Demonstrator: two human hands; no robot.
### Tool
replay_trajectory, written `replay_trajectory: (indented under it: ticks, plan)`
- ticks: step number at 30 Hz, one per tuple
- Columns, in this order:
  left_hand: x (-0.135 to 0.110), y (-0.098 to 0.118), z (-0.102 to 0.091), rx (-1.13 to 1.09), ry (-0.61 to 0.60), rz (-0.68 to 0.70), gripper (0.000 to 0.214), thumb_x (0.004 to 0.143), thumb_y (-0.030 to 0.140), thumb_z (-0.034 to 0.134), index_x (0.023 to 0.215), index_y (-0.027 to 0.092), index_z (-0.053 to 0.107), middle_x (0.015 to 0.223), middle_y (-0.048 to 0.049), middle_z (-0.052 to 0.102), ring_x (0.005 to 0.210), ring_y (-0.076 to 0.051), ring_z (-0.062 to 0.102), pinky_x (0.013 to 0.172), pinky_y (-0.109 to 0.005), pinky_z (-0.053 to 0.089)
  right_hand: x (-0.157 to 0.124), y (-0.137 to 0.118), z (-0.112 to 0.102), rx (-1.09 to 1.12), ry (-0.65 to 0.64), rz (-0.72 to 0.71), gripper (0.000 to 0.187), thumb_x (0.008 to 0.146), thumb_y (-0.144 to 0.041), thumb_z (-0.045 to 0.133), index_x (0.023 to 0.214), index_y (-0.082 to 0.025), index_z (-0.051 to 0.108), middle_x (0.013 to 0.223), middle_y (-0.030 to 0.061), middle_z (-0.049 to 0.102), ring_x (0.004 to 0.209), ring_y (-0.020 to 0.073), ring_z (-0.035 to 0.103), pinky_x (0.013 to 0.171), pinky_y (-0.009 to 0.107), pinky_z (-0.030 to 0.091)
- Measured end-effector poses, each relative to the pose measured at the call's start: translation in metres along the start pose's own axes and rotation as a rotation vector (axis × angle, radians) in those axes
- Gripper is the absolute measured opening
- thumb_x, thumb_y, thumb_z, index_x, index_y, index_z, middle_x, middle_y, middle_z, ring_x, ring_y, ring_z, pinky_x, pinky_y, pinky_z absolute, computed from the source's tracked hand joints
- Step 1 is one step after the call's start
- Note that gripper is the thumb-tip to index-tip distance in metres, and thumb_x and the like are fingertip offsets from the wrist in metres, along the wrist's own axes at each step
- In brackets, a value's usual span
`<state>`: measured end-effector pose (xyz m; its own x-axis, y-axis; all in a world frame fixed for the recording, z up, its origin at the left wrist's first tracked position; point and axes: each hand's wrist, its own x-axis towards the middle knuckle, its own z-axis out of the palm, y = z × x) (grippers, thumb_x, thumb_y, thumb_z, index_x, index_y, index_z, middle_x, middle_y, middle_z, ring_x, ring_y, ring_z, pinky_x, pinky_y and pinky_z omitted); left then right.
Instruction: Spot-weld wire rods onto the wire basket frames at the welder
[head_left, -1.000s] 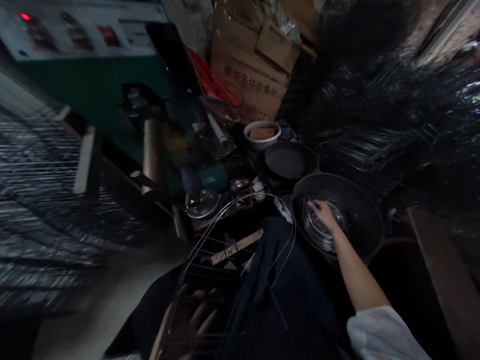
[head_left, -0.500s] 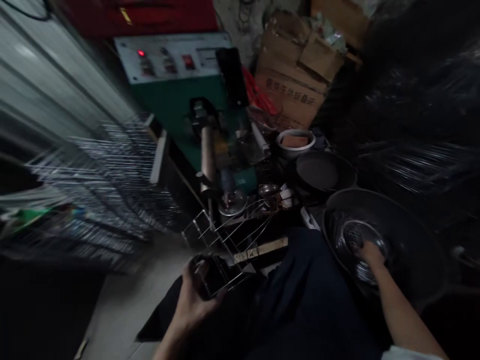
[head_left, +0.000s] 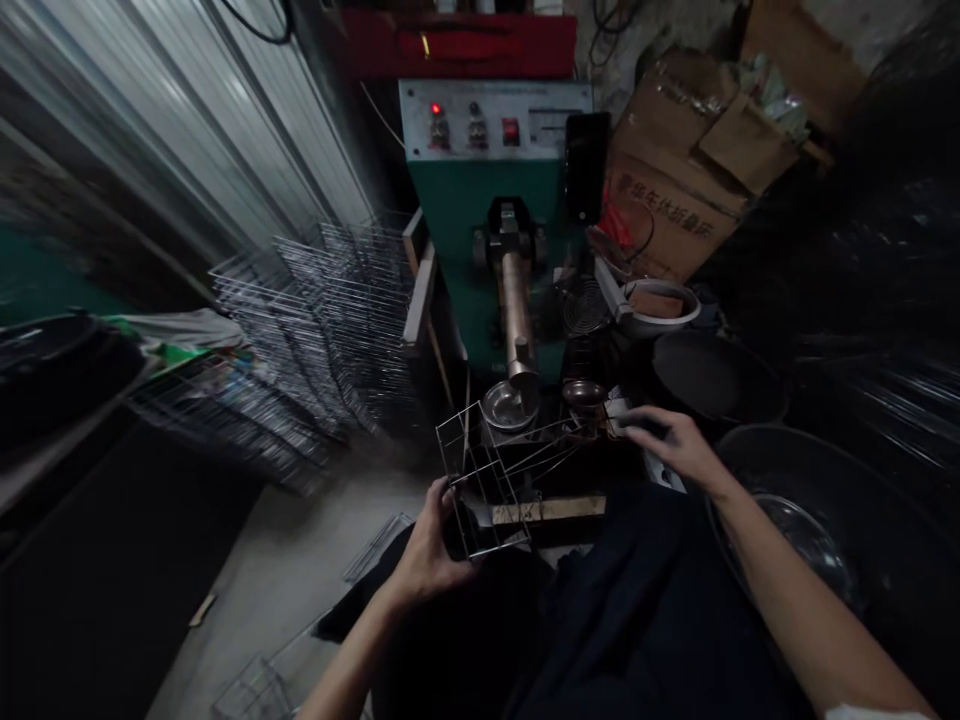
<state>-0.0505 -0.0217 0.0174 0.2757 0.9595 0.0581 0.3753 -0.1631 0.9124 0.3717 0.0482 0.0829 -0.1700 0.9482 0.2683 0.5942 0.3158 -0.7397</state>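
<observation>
My left hand (head_left: 431,550) is closed on the side of a bent wire rack (head_left: 487,500), its thumb below and its fingers at the near bars. The rack's thin wires run right toward the front of a green machine (head_left: 457,220). Above them, the machine's copper-coloured arm (head_left: 516,310) points down over a shallow metal dish (head_left: 510,405). My right hand (head_left: 679,450) reaches in from the right, thumb and finger curved together beside a small white piece (head_left: 616,415); whatever they pinch is too small and dark to make out.
Stacked wire racks (head_left: 322,310) stand on the left, with another wire piece (head_left: 255,690) on the floor. At right are a large dark basin (head_left: 885,500) holding a clear round dish (head_left: 802,540), a black pan (head_left: 712,375), a pale bowl (head_left: 656,322) and a cardboard box (head_left: 675,190).
My right hand has left the dish in the basin and moved left to the machine's front. My left hand still holds the rack. The view has swung left.
</observation>
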Motion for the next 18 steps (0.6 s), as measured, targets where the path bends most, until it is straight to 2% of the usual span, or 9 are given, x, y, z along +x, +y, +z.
replay_trajectory:
  ticks: [2, 3, 5, 8, 12, 18]
  plan:
    - [0.001, 0.001, -0.004, -0.010, -0.023, 0.004, 0.100, 0.065, 0.021, 0.077, 0.148, 0.024, 0.023, 0.147, -0.0211, 0.053, 0.141, -0.042, 0.053, 0.118, -0.061, 0.043, 0.026, -0.038, 0.027, -0.014, -0.161, -0.166, 0.024, 0.098, -0.038, 0.063, 0.111, -0.024, 0.078, 0.113, 0.0071, 0.079, 0.105, 0.0249, 0.073, 0.097, 0.039, 0.055]
    - [0.001, 0.001, -0.007, -0.013, -0.030, 0.002, 0.099, 0.064, 0.021, 0.077, 0.148, 0.025, 0.024, 0.147, -0.0202, 0.053, 0.141, -0.042, 0.053, 0.118, -0.061, 0.043, 0.035, -0.049, 0.038, -0.052, -0.222, -0.238, 0.022, 0.099, -0.033, 0.063, 0.112, -0.025, 0.078, 0.114, 0.0070, 0.079, 0.109, 0.0250, 0.072, 0.099, 0.040, 0.054]
    - [0.001, -0.003, -0.011, -0.018, -0.034, -0.008, 0.101, 0.062, 0.021, 0.077, 0.148, 0.026, 0.024, 0.149, -0.0196, 0.051, 0.143, -0.043, 0.050, 0.120, -0.063, 0.039, 0.047, -0.056, 0.057, -0.163, -0.309, -0.338, 0.020, 0.099, -0.025, 0.063, 0.113, -0.025, 0.078, 0.115, 0.0069, 0.079, 0.119, 0.0270, 0.069, 0.104, 0.044, 0.051]
    - [0.001, -0.011, -0.017, -0.041, -0.035, -0.008, 0.106, 0.060, 0.021, 0.079, 0.149, 0.026, 0.021, 0.152, -0.0203, 0.048, 0.144, -0.043, 0.049, 0.121, -0.065, 0.036, 0.053, -0.046, 0.073, -0.305, -0.395, -0.388, 0.024, 0.100, -0.020, 0.063, 0.119, -0.025, 0.076, 0.119, 0.0075, 0.078, 0.128, 0.0292, 0.064, 0.108, 0.049, 0.047]
    - [0.005, -0.016, -0.023, -0.072, -0.033, 0.018, 0.103, 0.061, 0.021, 0.080, 0.147, 0.025, 0.024, 0.145, -0.0189, 0.054, 0.138, -0.042, 0.055, 0.118, -0.061, 0.043, 0.051, -0.036, 0.082, -0.386, -0.368, -0.430, 0.035, 0.101, -0.014, 0.058, 0.131, -0.027, 0.070, 0.125, 0.0091, 0.076, 0.126, 0.0292, 0.065, 0.110, 0.055, 0.040]
    - [0.010, -0.023, -0.029, -0.081, -0.029, 0.040, 0.105, 0.060, 0.021, 0.080, 0.149, 0.028, 0.025, 0.148, -0.0170, 0.053, 0.141, -0.043, 0.052, 0.119, -0.063, 0.041, 0.048, -0.040, 0.090, -0.370, -0.221, -0.501, 0.035, 0.100, -0.013, 0.058, 0.129, -0.029, 0.071, 0.114, 0.0087, 0.079, 0.122, 0.0280, 0.067, 0.109, 0.056, 0.031]
